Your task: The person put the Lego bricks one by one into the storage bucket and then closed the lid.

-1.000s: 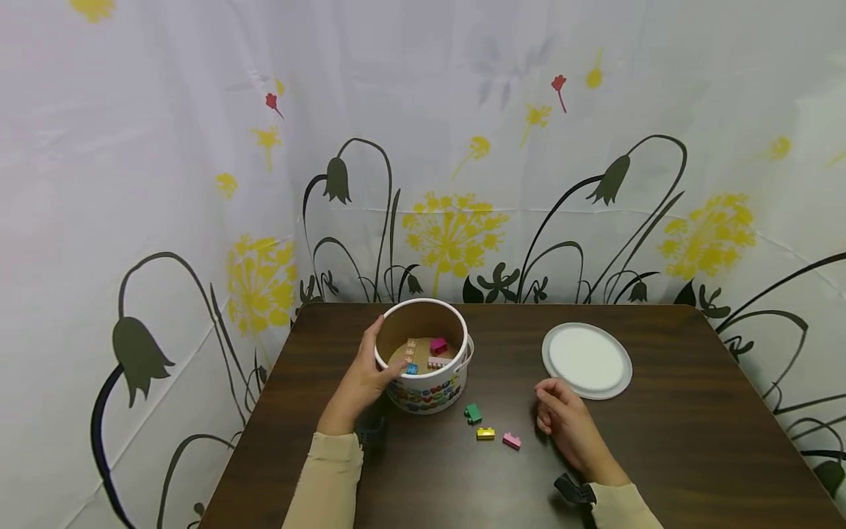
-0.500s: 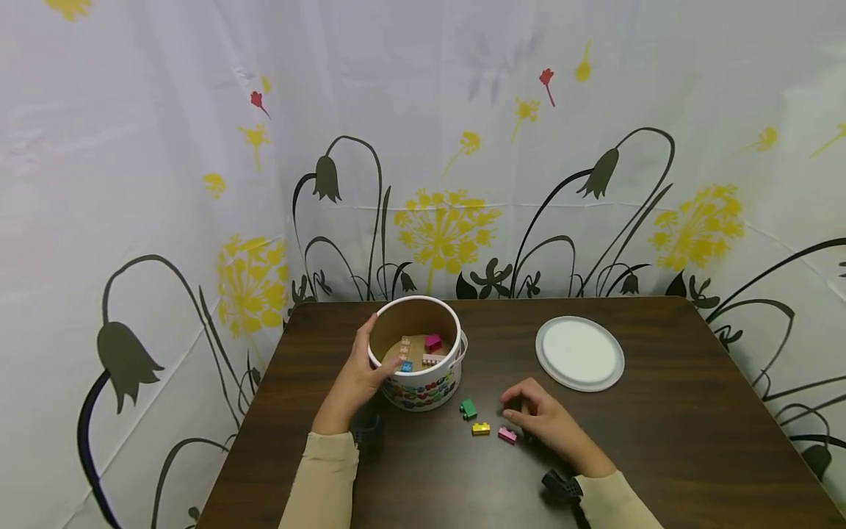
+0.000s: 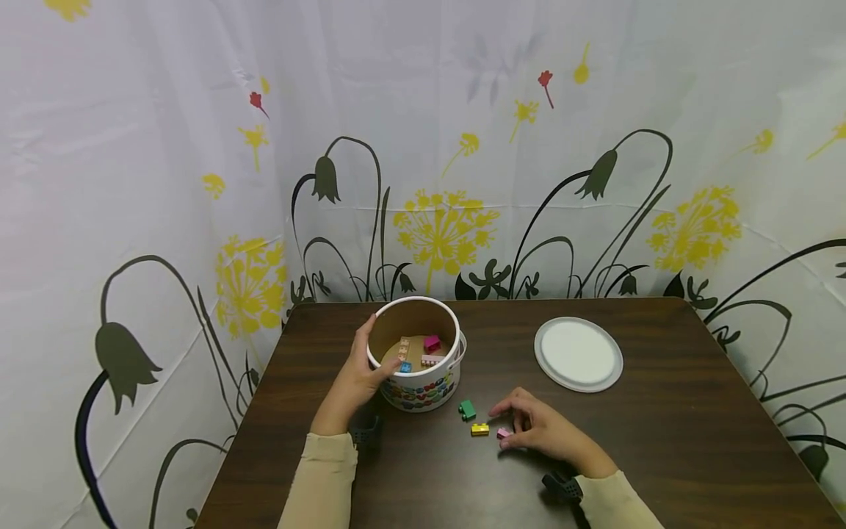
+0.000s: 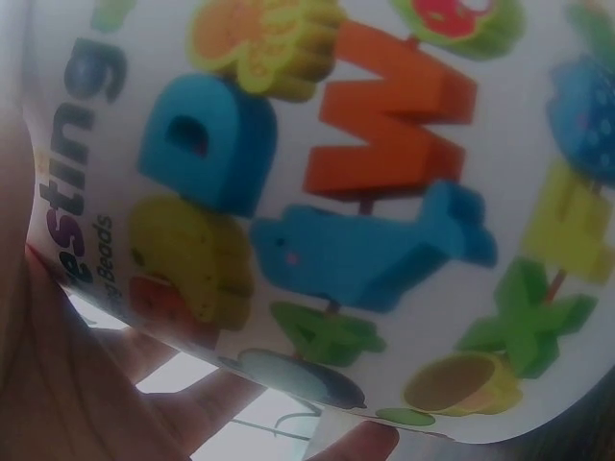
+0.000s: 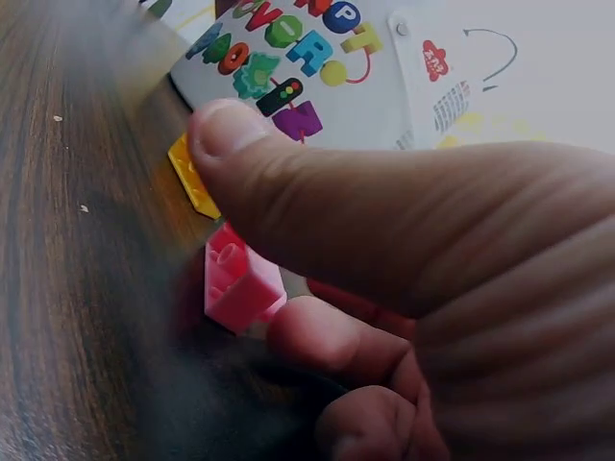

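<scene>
My left hand grips a white round bucket at its left side, thumb over the rim and fingers on the outside. In the left wrist view the bucket wall shows printed letters and animals. Inside lie a magenta toy brick, a pale pink one, a blue one and a peach one. My right hand is around a small pink toy brick on the table, its thumb and fingers at either side without a plain pinch. A yellow toy brick and a green one lie nearby.
A white round lid lies on the dark wooden table at the right. A flower-printed curtain hangs behind the table's far edge. The bucket's handle hangs at its right side.
My right hand has moved left from near the lid to the pink toy brick, its thumb and fingers spreading around it. The left hand keeps its hold on the bucket.
</scene>
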`<state>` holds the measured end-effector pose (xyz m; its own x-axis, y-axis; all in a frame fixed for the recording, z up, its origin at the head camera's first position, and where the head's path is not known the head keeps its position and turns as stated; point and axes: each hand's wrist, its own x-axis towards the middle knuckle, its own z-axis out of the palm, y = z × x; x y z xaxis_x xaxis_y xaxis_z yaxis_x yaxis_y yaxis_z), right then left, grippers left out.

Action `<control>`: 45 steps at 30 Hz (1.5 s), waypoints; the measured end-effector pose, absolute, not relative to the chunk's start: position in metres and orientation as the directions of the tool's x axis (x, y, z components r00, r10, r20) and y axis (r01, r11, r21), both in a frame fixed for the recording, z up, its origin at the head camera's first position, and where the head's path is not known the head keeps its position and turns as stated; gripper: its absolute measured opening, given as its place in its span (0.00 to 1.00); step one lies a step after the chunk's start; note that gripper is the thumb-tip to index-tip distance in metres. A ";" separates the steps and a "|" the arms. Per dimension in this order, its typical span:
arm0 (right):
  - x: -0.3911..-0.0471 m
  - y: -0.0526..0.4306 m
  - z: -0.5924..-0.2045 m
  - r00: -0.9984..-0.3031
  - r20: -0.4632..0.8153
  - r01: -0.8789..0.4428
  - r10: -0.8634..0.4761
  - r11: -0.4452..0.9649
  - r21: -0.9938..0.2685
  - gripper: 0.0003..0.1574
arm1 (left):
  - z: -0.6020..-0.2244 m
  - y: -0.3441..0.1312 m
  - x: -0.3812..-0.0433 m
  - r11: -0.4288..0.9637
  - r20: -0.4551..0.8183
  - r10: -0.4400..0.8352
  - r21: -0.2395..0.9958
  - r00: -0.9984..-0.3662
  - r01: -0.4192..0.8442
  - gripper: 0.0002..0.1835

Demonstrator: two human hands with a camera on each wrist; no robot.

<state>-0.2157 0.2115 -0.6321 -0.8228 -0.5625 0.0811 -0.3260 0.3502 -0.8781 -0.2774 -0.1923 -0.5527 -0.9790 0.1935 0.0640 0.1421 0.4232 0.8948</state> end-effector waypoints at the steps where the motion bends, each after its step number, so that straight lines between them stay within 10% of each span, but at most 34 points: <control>1: -0.216 0.212 -0.632 -0.819 0.083 -0.331 -0.568 0.350 -0.877 0.32 | -0.552 -0.192 -0.277 0.422 0.065 0.196 0.895 -0.978 0.144 0.59; 12: -0.217 0.208 -0.634 -0.792 0.164 -0.429 -0.589 0.344 -0.835 0.15 | -0.551 -0.192 -0.277 0.419 0.049 0.187 0.899 -0.981 0.125 0.59; 30: -0.220 0.211 -0.635 -0.930 -0.046 0.025 -0.364 0.063 -0.998 0.18 | -0.552 -0.191 -0.276 0.411 0.058 0.189 0.902 -0.980 0.132 0.58; 45: -0.220 0.214 -0.633 -0.934 -0.076 0.043 -0.349 0.102 -0.994 0.29 | -0.554 -0.191 -0.278 0.421 0.071 0.197 0.895 -0.978 0.150 0.58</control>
<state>-0.2202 0.2142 -0.6331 -0.9340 -0.3491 -0.0760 0.0426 0.1024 -0.9938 -0.2778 -0.1912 -0.5536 -0.9779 0.1967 0.0710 0.1497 0.4213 0.8945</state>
